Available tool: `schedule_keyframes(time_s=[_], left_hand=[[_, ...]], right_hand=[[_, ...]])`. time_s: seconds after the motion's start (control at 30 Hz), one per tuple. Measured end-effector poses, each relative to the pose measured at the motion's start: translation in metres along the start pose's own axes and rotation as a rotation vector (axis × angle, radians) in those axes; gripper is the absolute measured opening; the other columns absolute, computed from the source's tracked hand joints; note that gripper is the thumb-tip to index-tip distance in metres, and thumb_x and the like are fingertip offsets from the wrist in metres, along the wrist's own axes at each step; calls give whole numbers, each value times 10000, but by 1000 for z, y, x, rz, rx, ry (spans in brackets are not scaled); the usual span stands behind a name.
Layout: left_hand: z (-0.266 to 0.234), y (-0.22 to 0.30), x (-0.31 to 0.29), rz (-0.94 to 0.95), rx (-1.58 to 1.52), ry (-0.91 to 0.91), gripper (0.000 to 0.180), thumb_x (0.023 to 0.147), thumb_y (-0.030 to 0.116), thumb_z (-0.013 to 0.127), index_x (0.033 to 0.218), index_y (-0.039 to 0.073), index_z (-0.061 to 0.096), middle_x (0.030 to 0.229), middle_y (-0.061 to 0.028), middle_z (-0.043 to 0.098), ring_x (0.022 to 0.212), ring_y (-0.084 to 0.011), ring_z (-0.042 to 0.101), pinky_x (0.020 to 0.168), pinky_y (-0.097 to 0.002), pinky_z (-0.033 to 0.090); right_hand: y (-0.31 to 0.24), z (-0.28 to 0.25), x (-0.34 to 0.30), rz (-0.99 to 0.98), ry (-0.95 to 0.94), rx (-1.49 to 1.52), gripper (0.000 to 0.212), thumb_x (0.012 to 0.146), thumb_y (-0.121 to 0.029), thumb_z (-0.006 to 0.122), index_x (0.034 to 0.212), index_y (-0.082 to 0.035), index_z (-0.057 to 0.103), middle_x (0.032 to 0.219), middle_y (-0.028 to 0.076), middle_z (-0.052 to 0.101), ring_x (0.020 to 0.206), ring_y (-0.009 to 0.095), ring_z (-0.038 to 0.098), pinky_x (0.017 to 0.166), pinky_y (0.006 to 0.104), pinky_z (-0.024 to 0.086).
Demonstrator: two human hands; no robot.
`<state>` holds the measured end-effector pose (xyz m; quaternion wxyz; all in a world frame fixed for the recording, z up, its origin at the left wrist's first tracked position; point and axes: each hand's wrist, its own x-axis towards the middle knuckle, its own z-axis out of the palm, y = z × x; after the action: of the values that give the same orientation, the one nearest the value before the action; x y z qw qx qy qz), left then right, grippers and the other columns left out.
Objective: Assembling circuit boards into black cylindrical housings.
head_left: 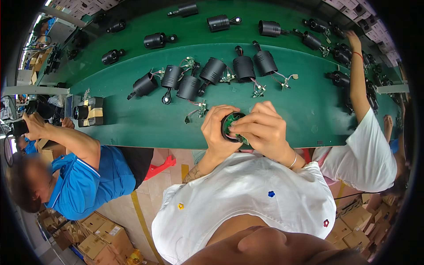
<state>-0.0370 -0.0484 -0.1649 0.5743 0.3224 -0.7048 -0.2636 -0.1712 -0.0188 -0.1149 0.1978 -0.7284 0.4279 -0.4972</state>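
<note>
My left hand [215, 132] is wrapped round a black cylindrical lamp-like housing [224, 128], its open end tilted up toward me. Inside that opening sits a green circuit board [229, 120]. My right hand [264, 128] has its fingers bunched together at the opening, gripping the board's area; the fingertips partly hide it. Just beyond my hands lies a row of similar black housings, among them one [244, 68] with wires and a small green board [259, 90] hanging out.
A raised green shelf or belt [194, 31] carries more black housings along the far side. At left a co-worker in blue [101, 176] handles a black part near a taped block [95, 111]. At right another person's arm [360, 79] reaches across the green table [145, 128].
</note>
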Motion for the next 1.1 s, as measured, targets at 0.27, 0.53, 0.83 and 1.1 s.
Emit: schedule_keyframes(time_s=[0.27, 0.53, 0.83, 1.1], left_hand=[[-3, -6, 2, 40, 20, 21, 506, 588, 43, 752, 1031, 34, 508, 907, -118, 662, 769, -234, 606, 710, -346, 513], [-6, -2, 3, -17, 45, -40, 472, 580, 26, 747, 1004, 30, 540, 882, -101, 663, 744, -228, 601, 684, -337, 503], [0, 1, -7, -91, 129, -20, 445, 558, -16, 722, 974, 21, 567, 852, -91, 654, 683, -228, 578, 619, -323, 476], [-2, 0, -4, -11, 78, 13, 453, 554, -22, 730, 971, 20, 560, 857, -88, 656, 685, -226, 579, 619, -318, 477]], right_hand=[[-2, 6, 0, -38, 0, -146, 157, 687, 2, 708, 835, -49, 695, 838, 10, 610, 704, 167, 453, 658, 277, 413], [0, -1, 3, 54, -86, -52, 159, 669, 39, 693, 820, -9, 678, 787, 34, 574, 712, 180, 455, 624, 280, 423], [-5, -9, 9, 148, -240, -173, 156, 678, 53, 667, 820, -9, 682, 762, 44, 557, 709, 189, 461, 664, 284, 425], [1, -4, 4, 65, -178, -129, 136, 688, 36, 663, 811, -21, 682, 762, 35, 553, 711, 186, 448, 684, 286, 409]])
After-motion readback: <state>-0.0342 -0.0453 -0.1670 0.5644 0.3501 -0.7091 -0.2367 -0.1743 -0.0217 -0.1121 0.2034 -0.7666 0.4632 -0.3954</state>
